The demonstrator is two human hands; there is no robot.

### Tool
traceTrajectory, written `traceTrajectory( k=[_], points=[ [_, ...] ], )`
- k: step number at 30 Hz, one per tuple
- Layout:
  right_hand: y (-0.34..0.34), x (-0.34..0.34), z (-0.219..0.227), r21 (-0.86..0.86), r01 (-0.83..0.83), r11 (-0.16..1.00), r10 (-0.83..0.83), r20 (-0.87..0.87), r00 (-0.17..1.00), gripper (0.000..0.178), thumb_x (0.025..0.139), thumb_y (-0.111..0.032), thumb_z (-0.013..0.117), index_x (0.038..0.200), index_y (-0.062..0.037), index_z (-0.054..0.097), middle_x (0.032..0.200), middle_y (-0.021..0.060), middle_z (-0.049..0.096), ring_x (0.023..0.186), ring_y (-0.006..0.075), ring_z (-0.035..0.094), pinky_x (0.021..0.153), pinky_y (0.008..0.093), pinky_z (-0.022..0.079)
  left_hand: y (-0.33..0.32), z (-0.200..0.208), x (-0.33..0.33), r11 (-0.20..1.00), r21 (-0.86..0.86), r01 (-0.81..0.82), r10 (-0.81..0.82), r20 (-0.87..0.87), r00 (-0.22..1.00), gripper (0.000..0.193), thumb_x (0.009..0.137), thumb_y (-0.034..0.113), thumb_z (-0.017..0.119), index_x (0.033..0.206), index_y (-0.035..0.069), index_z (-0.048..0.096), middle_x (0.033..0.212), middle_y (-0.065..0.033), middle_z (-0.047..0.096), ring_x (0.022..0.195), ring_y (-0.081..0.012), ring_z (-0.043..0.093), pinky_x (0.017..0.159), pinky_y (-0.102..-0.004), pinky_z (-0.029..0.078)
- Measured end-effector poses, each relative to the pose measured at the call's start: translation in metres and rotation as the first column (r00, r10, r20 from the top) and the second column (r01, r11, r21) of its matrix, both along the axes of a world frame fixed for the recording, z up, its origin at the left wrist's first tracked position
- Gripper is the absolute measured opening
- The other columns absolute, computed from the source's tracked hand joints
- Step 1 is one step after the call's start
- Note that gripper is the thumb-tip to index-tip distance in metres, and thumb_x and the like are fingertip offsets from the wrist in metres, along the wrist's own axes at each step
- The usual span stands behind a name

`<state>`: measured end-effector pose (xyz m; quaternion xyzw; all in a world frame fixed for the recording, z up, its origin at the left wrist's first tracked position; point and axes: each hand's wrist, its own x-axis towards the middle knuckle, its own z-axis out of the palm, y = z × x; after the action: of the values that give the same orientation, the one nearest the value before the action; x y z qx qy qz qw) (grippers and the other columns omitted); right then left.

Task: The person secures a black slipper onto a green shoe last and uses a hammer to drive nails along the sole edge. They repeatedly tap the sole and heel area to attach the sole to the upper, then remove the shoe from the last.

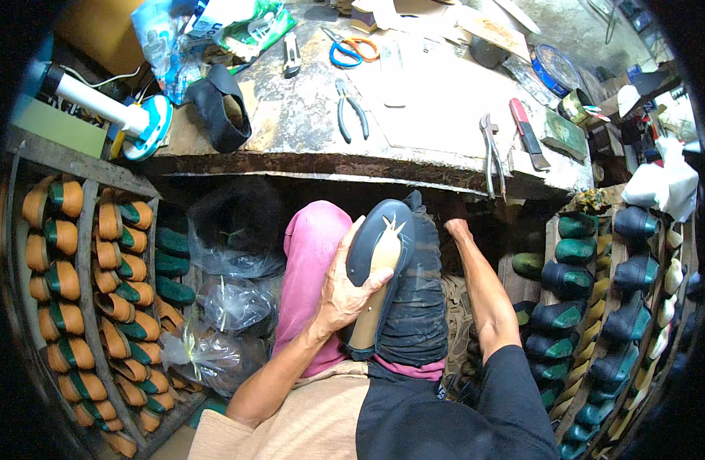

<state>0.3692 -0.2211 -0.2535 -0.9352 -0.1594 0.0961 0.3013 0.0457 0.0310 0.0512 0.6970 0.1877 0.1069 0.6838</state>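
We had the dark shoe (383,261) sole-up at our lap, over the dark trouser leg (427,291), L hand (342,299) wrapped round its side, thumb on the pale underside (387,249). R hand (458,228) looked curled, out past that leg; couldn't tell if it held anything. Progress, approx.: upper's edge looked folded under, pleats (392,228) gathered at toe; underside was bare, so covering it seemed left, imo.

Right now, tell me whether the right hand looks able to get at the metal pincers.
Probably yes: the right hand is near the front edge of the bench, where the metal pincers lie with their handles overhanging, and nothing covers them. Whether that hand holds something is unclear.
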Motion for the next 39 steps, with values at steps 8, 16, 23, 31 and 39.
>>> traceTrajectory(
  k=[8, 16, 23, 31, 39],
  points=[
    [-0.056, -0.05, 0.09, -0.197, 0.134, 0.971, -0.184, -0.262, 0.947, 0.048, 0.103, -0.019, 0.073, 0.139, 0.0112, 0.063, 0.099, 0.0238, 0.08, 0.08, 0.0342, 0.081, 0.068, 0.0448, 0.065, 0.005, -0.013, -0.009, 0.995, -0.09, -0.032, 0.039, 0.077, 0.996, 0.09, 0.109, 0.06, 0.071, 0.169, 0.0, 0.043, 0.157, -0.0223, 0.062, 0.148, -0.034, 0.06, 0.125, -0.0449, 0.045],
    [-0.058, -0.066, 0.277, 0.396, 0.307, 0.865, -0.392, 0.152, 0.907, 0.024, 0.114, -0.022, 0.07, 0.125, -0.001, 0.071, 0.079, 0.0061, 0.069, 0.072, 0.0157, 0.065, 0.068, 0.0354, 0.054, -0.016, -0.006, -0.041, 0.994, 0.109, -0.012, 0.006, 0.049, 0.999, 0.071, 0.114, 0.041, 0.066, 0.169, 0.002, 0.043, 0.152, -0.0287, 0.065, 0.142, -0.0398, 0.065, 0.12, -0.049, 0.05],
    [0.031, -0.015, 0.325, -0.13, 0.166, 0.978, -0.115, 0.332, 0.936, 0.062, 0.099, -0.049, 0.083, 0.126, 0.0026, 0.062, 0.12, 0.028, 0.07, 0.108, 0.0479, 0.07, 0.093, 0.0567, 0.055, -0.015, -0.006, -0.05, 0.983, 0.18, -0.037, 0.026, 0.061, 0.998, 0.07, 0.1, 0.037, 0.085, 0.154, 0.001, 0.058, 0.135, -0.023, 0.074, 0.125, -0.0373, 0.073, 0.11, -0.0469, 0.056],
    [0.024, 0.004, 0.316, 0.046, 0.081, 0.996, -0.089, 0.192, 0.977, 0.05, 0.092, -0.036, 0.09, 0.106, 0.0013, 0.06, 0.086, 0.0105, 0.063, 0.08, 0.0294, 0.069, 0.071, 0.047, 0.057, -0.02, 0.04, -0.083, 0.985, 0.124, 0.121, -0.156, 0.329, 0.931, 0.064, 0.088, 0.015, 0.095, 0.142, 0.002, 0.064, 0.13, -0.0178, 0.071, 0.123, -0.0352, 0.072, 0.109, -0.0461, 0.056],
    [0.039, -0.202, 0.329, 0.472, 0.41, 0.78, 0.06, -0.709, 0.703, 0.023, 0.101, -0.019, 0.083, 0.1, -0.0055, 0.064, 0.08, 0.0037, 0.067, 0.057, 0.0149, 0.068, 0.049, 0.0299, 0.053, 0.0, 0.066, -0.136, 0.94, 0.108, 0.323, -0.34, 0.365, 0.866, 0.076, 0.068, 0.01, 0.103, 0.136, 0.003, 0.07, 0.138, -0.0227, 0.07, 0.135, -0.047, 0.068, 0.124, -0.0698, 0.044]
  ],
)
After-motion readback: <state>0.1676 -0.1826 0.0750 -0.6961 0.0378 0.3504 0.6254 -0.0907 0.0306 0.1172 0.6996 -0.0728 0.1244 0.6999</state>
